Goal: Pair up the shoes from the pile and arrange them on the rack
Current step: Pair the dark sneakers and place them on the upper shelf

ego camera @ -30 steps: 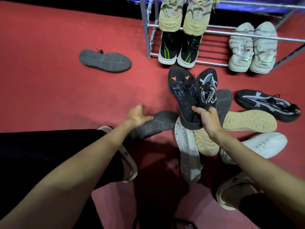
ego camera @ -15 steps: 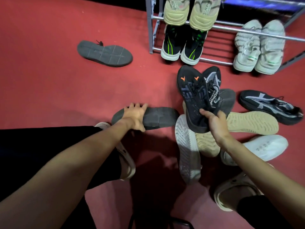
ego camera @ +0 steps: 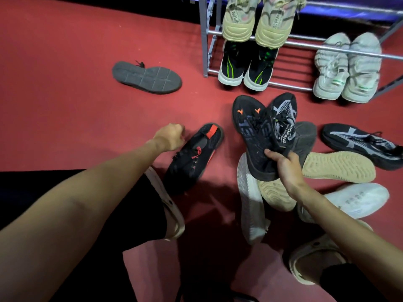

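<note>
Shoes being sorted by hand.
My right hand point(ego camera: 285, 168) clamps a black orange-marked sneaker point(ego camera: 253, 136); left hand point(ego camera: 169, 137), curled empty, hovers beside a black red-tabbed sneaker point(ego camera: 194, 153).

Both forearms bare to the frame edge, no sleeves, watch or rings seen on left hand point(ego camera: 169, 137) or right hand point(ego camera: 285, 168). Black trousers point(ego camera: 65, 192) cover both legs, plain, no visible markings. Cream clog-style slippers: left clog point(ego camera: 172, 211) with side strap and rivet, right clog point(ego camera: 309, 261) with vent holes across the top, thick rounded sole.
</note>
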The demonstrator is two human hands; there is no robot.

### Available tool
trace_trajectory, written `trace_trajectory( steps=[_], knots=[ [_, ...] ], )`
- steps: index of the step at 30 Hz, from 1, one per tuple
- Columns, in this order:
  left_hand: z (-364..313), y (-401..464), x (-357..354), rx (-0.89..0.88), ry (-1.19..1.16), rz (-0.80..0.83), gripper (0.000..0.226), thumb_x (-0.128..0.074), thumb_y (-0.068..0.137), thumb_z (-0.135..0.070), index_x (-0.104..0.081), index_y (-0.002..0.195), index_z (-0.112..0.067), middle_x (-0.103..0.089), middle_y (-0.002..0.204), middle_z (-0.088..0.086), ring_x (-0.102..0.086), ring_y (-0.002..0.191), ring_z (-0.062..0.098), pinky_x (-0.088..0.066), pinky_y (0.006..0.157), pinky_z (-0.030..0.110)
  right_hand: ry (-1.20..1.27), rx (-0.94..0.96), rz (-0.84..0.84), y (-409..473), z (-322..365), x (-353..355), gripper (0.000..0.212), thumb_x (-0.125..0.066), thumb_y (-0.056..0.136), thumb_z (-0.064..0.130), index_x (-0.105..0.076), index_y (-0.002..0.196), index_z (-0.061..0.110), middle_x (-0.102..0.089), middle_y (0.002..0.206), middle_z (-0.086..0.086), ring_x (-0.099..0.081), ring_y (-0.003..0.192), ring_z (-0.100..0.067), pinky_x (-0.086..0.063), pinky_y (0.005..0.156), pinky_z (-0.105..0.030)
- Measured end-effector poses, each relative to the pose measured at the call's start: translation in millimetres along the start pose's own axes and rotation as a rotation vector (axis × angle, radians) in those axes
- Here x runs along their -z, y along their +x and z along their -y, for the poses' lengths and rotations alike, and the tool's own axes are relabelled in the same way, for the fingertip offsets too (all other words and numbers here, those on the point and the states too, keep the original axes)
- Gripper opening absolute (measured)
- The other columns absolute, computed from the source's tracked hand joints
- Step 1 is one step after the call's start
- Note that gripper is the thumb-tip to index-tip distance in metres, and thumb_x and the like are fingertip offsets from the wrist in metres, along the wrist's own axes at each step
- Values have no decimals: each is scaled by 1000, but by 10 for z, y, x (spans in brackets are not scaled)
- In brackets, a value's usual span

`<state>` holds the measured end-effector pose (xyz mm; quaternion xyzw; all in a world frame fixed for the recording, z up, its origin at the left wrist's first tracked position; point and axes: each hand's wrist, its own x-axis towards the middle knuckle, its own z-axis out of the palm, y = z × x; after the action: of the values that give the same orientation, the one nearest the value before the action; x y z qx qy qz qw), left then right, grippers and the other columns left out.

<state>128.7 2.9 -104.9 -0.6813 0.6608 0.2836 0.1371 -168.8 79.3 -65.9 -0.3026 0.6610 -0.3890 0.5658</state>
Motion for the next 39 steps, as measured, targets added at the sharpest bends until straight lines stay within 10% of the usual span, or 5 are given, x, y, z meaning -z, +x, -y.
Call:
trace_trajectory(
  steps=[12,25,39],
  knots=[
    [149,588,345,141,-155,-117,36,-50,85,-23,-63,114,-6,-64,122,19,-60,113,36,-50,94,38,-58,61,123,396,157,-472,14,-59,87,3,-67,96,10,-71,79,10,-65,75,-1,-51,70,-11],
    [681,1961,623,68,471,-196,98,-61,82,-12,7,153,-13,4,160,23,3,150,37,-7,121,51,-14,225,188,1215,17,-1283,31,-56,84,-8,-62,95,21,-72,81,24,-62,81,10,-46,78,-6],
    [337,1398,634,-256,506,-245,118,-78,53,-53,-20,150,-23,-36,134,25,-38,122,41,-30,107,48,62,267,136,1002,8,-1053,25,-54,84,-10,-61,99,8,-72,79,21,-61,81,8,-46,80,-8]
  ],
)
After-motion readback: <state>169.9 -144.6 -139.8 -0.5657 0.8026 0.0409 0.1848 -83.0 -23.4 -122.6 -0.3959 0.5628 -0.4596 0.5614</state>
